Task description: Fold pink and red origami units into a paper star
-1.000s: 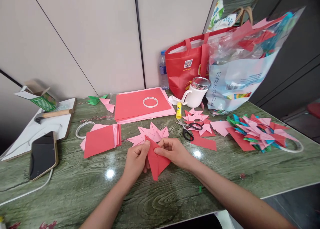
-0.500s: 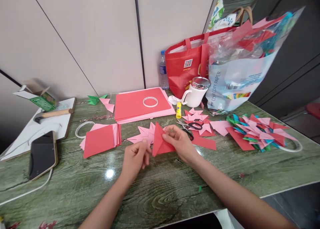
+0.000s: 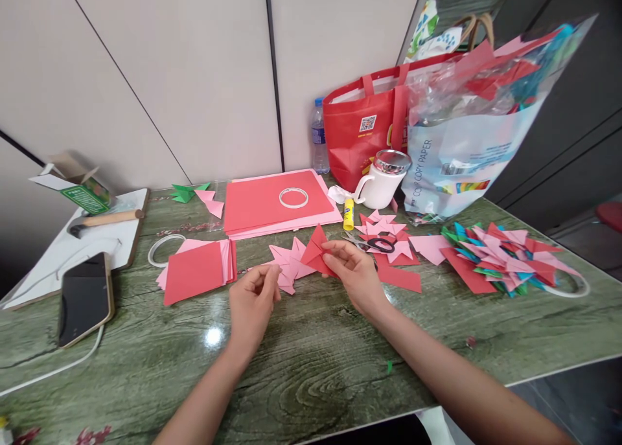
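Note:
My right hand (image 3: 354, 270) pinches a folded red paper piece (image 3: 315, 251) with a pointed top, held a little above the table. My left hand (image 3: 255, 299) is to the left of it, apart from the paper, its fingers curled together with nothing visible in them. Just behind and between the hands lies a pink folded-paper star (image 3: 289, 263). Scissors with black handles (image 3: 380, 244) rest behind my right hand, on pink and red folded pieces (image 3: 401, 245). To the left of my left hand sits a stack of red and pink paper squares (image 3: 194, 273).
Behind are red and pink sheets (image 3: 257, 205) with a tape roll (image 3: 293, 197), a glue stick (image 3: 348, 214) and a white mug (image 3: 381, 184). Colourful folded pieces (image 3: 505, 254) are heaped at right. A phone (image 3: 85, 299) and a hammer (image 3: 107, 219) lie at left.
My left hand has drawn away to the left from the red paper. The red paper has turned and risen slightly in my right hand, uncovering more of the pink star.

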Motion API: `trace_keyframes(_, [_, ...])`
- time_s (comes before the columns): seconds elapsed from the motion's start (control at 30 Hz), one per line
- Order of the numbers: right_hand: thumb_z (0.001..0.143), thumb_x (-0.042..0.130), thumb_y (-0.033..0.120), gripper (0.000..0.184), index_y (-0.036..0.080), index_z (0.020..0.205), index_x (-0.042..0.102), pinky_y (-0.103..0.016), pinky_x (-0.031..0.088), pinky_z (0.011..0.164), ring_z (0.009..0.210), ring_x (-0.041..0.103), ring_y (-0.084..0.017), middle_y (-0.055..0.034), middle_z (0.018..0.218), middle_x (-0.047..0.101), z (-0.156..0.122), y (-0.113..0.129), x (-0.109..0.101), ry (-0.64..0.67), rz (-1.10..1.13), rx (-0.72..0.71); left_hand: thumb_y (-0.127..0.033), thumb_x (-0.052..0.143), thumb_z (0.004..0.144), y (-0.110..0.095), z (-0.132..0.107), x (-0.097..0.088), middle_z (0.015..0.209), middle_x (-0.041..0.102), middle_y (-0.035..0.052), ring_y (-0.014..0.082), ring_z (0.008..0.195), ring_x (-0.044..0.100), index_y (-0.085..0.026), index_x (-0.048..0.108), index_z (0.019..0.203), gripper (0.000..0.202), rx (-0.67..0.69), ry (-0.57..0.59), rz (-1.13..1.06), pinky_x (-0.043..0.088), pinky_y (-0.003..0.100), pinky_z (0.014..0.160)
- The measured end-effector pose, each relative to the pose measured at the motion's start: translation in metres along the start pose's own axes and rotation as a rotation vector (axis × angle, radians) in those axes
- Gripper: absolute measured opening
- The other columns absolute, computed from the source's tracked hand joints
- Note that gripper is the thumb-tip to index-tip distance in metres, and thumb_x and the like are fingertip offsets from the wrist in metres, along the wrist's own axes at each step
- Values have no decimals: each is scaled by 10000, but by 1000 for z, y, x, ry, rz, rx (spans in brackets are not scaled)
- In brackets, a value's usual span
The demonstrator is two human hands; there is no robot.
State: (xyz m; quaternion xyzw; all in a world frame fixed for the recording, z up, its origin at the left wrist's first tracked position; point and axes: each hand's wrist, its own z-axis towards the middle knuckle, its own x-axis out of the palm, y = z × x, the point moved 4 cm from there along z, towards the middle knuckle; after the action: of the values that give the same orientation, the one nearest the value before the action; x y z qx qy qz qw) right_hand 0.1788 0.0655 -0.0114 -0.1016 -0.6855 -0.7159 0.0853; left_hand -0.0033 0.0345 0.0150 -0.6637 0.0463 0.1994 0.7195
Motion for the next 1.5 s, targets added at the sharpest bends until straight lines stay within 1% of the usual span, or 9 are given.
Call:
trace_keyframes(0.17, [723, 664, 354, 258, 218, 893, 525, -223, 444, 530, 605, 557, -115, 22, 710, 604, -3, 2, 6, 109, -51, 31, -242, 502, 782, -3, 22, -34, 1051, 631, 122, 255, 918, 589, -151, 580, 1095, 334, 294, -160, 698, 463, 379, 798])
trace_keyframes(0.3, [739, 642, 346, 237, 207, 890, 523, -174, 373, 407, 488, 474, -79, 40, 649, 574, -15, -1, 22, 325, -155, 139, -267, 616, 672, 12, 43, -65, 1175, 556, 234, 372, 1126, 483, -47, 513, 1167, 552, 95, -74, 1117, 406, 447, 906])
trace_keyframes(0.47, [735, 630, 331, 195, 178, 847, 586, -184, 448, 415, 562, 490, -89, 6, 744, 570, -23, -9, 31, 437, -212, 163, -290, 610, 683, 23, 48, -78, 1023, 638, 203, 366, 961, 593, -74, 510, 1142, 517, -115, 39, 1184, 458, 392, 739])
trace_keyframes(0.73, [697, 672, 252, 353, 243, 976, 456, -237, 515, 523, 690, 587, -135, 7, 812, 611, -12, -1, 19, 228, -9, 67, -309, 606, 682, 28, 52, -80, 904, 682, 199, 381, 904, 614, -95, 601, 989, 374, -182, 79, 1160, 442, 371, 678])
trace_keyframes(0.97, [668, 685, 237, 439, 249, 1031, 439, -252, 511, 518, 691, 605, -151, 6, 808, 633, -13, 5, 19, 196, -5, 61, -320, 594, 694, 25, 51, -79, 891, 683, 184, 366, 886, 616, -106, 619, 951, 335, -176, 100, 1182, 435, 363, 680])
trace_keyframes(1.17, [707, 646, 222, 329, 220, 1006, 508, -219, 462, 485, 646, 563, -124, -3, 818, 633, -14, 2, 19, 228, -82, 34, -325, 620, 692, 29, 51, -78, 968, 652, 220, 371, 916, 603, -67, 588, 1062, 453, -127, 70, 1130, 446, 389, 727])
trace_keyframes(1.33, [697, 665, 244, 329, 222, 994, 523, -230, 476, 497, 661, 568, -137, 11, 775, 616, -14, 0, 20, 227, -63, 49, -432, 584, 724, 2, 44, -68, 1077, 631, 178, 315, 1000, 575, -113, 593, 1058, 462, 148, -207, 690, 439, 421, 848])
trace_keyframes(1.37, [694, 669, 248, 328, 223, 987, 523, -231, 480, 496, 666, 570, -141, 10, 774, 616, -15, -1, 20, 232, -56, 49, -463, 570, 733, -2, 41, -61, 1017, 661, 140, 272, 908, 614, -136, 597, 1042, 451, 135, -177, 496, 463, 398, 814])
trace_keyframes(1.5, [698, 677, 240, 317, 233, 971, 516, -229, 496, 490, 691, 571, -144, 4, 818, 608, -20, -5, 25, 302, -39, 43, -503, 586, 725, -7, 21, -15, 862, 716, 110, 216, 707, 656, -118, 573, 1090, 531, -98, 292, -116, 515, 356, 693])
